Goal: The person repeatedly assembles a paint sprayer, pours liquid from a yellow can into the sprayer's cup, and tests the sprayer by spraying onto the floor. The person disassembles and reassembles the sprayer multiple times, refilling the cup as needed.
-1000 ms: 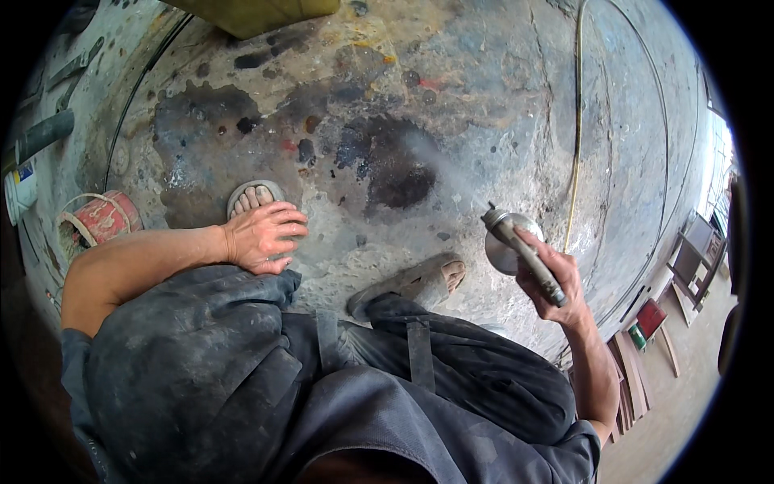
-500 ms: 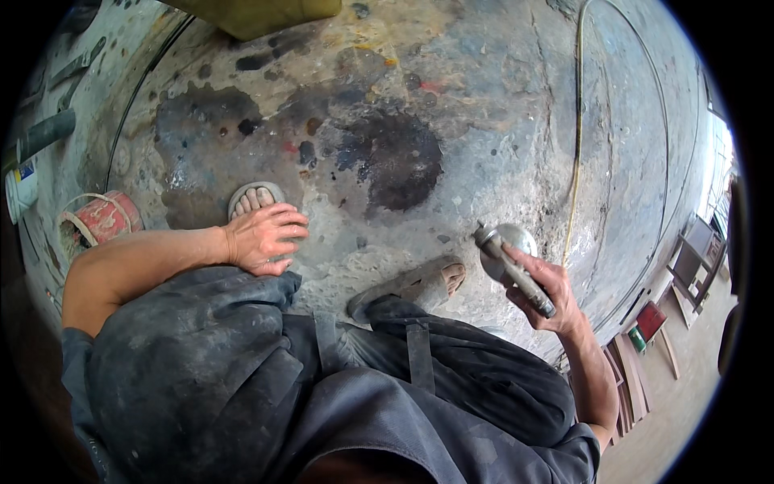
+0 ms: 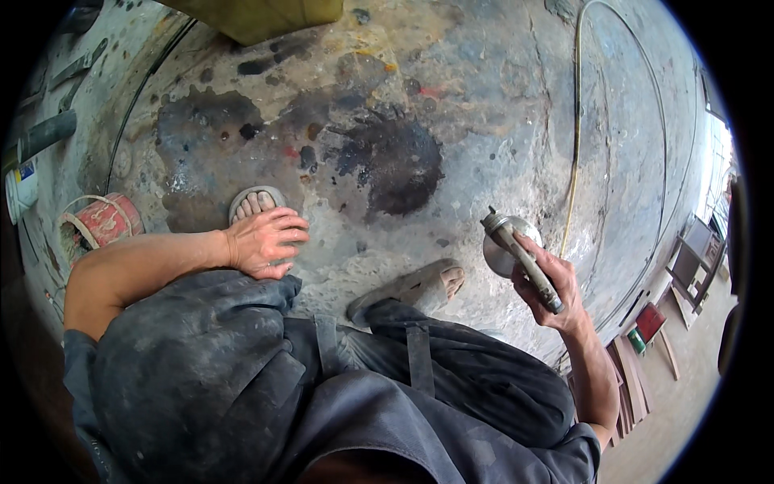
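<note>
My right hand point(image 3: 556, 282) is closed around the handle of a metal spray gun point(image 3: 520, 256). A round silver cup point(image 3: 501, 256) hangs below the gun's body, and its nozzle end points up and left, away from me. The spray gun is held above the floor, to the right of my right sandal point(image 3: 419, 289). My left hand point(image 3: 264, 240) lies over my bent left knee, fingers stretched out and holding nothing. Just beyond it, the toes of my left foot show in a sandal point(image 3: 255, 199).
The concrete floor has a large dark stain point(image 3: 395, 165). A yellowish hose point(image 3: 576, 137) loops along the right. A red bucket point(image 3: 105, 219) lies tipped at the left, near a white bucket point(image 3: 22, 192). A yellow container point(image 3: 274, 18) stands ahead; wooden boards point(image 3: 629, 383) lie at lower right.
The spray gun has moved slightly to the right and turned a little in my right hand, its nozzle end tipping farther up and away. My left hand stays on the knee.
</note>
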Tool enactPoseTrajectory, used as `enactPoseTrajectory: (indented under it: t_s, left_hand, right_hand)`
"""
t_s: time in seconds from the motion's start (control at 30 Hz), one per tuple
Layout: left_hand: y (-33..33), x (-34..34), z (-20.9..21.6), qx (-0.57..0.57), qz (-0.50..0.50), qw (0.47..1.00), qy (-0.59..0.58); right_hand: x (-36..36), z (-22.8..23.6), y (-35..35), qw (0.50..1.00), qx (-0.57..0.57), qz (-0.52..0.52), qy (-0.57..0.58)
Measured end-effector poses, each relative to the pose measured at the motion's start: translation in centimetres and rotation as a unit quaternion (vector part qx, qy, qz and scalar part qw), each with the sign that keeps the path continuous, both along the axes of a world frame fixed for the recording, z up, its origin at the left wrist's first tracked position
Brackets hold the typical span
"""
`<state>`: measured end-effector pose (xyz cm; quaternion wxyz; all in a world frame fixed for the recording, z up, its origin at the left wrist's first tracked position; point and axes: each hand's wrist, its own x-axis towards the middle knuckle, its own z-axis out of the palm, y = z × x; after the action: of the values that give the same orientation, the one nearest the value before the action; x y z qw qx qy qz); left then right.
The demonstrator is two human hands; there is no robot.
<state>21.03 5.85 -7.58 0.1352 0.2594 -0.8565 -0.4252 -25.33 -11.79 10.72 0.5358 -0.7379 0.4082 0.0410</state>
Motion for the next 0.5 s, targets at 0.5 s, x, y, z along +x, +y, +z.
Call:
enactPoseTrajectory:
  t_s: [0.5]
  left_hand:
    - [0.2, 0.3, 0.0, -0.007, -0.008, 1.0, -0.009]
  right_hand:
    - [2.0, 0.0, -1.7, 0.955, -0.066, -0.256, -0.137]
